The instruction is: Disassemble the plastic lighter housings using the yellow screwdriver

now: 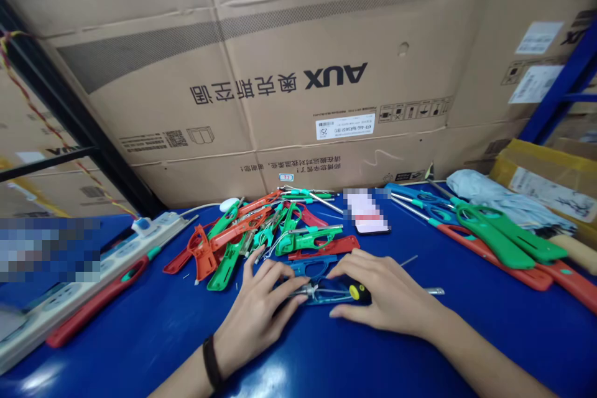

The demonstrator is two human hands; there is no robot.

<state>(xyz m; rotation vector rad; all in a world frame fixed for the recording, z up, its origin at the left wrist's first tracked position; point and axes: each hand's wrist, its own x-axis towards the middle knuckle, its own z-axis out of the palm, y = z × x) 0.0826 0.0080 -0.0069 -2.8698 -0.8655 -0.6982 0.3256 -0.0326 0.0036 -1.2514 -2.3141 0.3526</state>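
Directions were taken from the centre of the work, between the two hands. At 12 o'clock stood a large corrugated carton (261,31), printed upside down in black with "AUX" and "奥克斯空调". Its inverted white label (346,127) carried a code beginning "KFR" and the figure "25". A smaller inverted line below contained "谢谢您!"; the small blue-edged tag (286,177) was too small to read reliably.

The left hand (261,301) was inclined toward 1 o'clock, its thumb and fingertips closed in a pinch on a small metallic part (305,290) at a blue lighter casing (326,300). A dark band (212,364) encircled the left wrist. The right hand (389,292) pointed toward 9 o'clock, partly curled around a black-and-yellow tool handle (358,291), with thumb and index fingertips apart. The casing lay low over the blue, glossy counter (298,354), between the hands; a metal tube (436,291) projected at 3 o'clock beyond the right hand.

A heap of red and green moulded plastic lighter shells (237,230) lay at 11 o'clock, with thin metal rods among them. A phone (370,224) lay at 1 o'clock. Long-bodied green lighters (497,236) lay over red ones (494,258) near 2 o'clock. A white power strip (124,255) and a red lighter (100,301) lay at 9 o'clock.
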